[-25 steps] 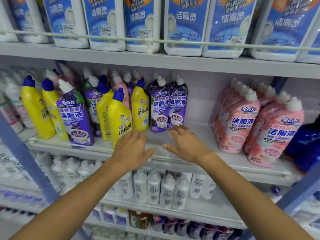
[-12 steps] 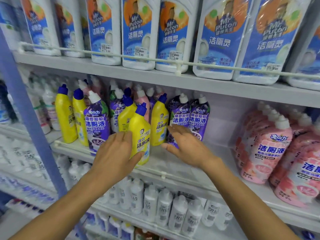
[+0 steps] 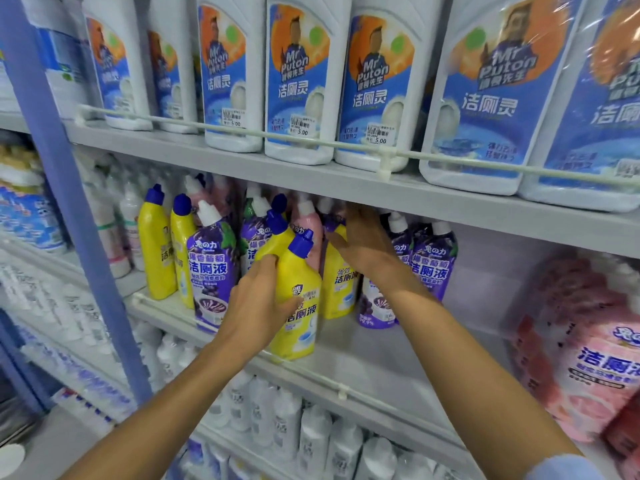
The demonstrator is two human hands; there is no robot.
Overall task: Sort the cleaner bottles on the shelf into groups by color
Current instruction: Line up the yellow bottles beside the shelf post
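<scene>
Store shelf (image 3: pixel 398 348): left hand (image 3: pixel 256 306) grips the front yellow bottle (image 3: pixel 301 271); right hand (image 3: pixel 367 247), hold unclear. Lift straight, missing the purple bottle (image 3: pixel 211 268) at its left.

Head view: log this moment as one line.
left hand grips front yellow bottle | right hand over neighbouring yellow bottle, grip unclear | purple bottles mixed among yellow | sorting unfinished
</scene>
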